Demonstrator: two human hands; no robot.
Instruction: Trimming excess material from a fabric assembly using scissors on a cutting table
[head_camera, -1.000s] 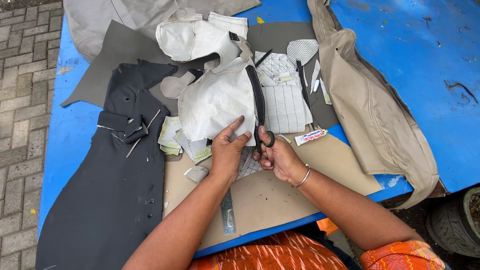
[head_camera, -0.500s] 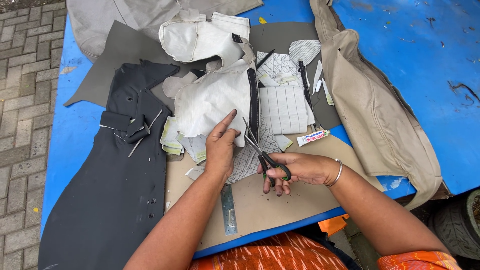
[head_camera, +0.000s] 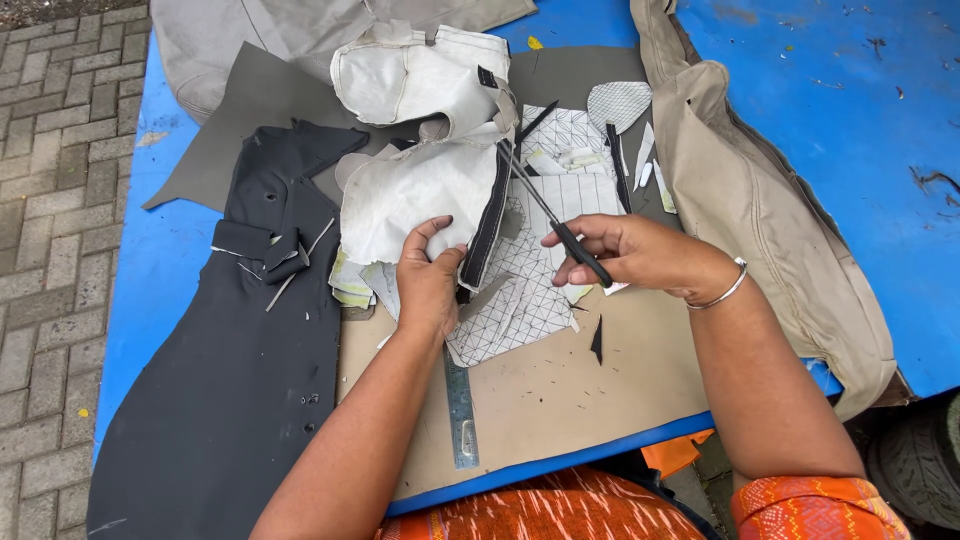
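Right hand (head_camera: 640, 255) clenched on black-handled scissors (head_camera: 555, 225), now lifted off the cut, blades shut and pointing up-left. Left hand (head_camera: 428, 280) has shifted, its fingers (head_camera: 425, 232) pinching the white fabric piece (head_camera: 415, 200) by its black-trimmed edge. Grid-patterned lining (head_camera: 515, 300) lies underneath on the bench (head_camera: 170, 260), a steel ruler (head_camera: 460, 410) near it.

The blue tabletop (head_camera: 860, 120) carries a black fabric piece (head_camera: 230, 380) at eight o'clock — tan cardboard (head_camera: 560, 400) at six, a beige garment (head_camera: 770, 230) at three.
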